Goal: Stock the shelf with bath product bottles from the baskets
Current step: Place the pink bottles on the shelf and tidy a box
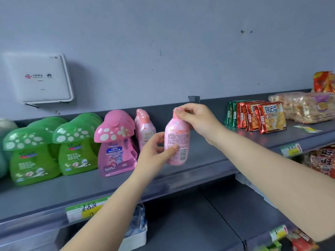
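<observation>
Both hands grip one pink bottle (176,142) above the shelf (208,160): left fingers (172,148) low, right fingers (181,111) pinching its cap.

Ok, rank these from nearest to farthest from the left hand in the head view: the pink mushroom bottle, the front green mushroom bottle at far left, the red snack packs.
From the left hand:
1. Pink mushroom bottle, just to its left on the shelf.
2. Red snack packs, off to the right, past the right hand.
3. Front green mushroom bottle, at the far left end.
</observation>
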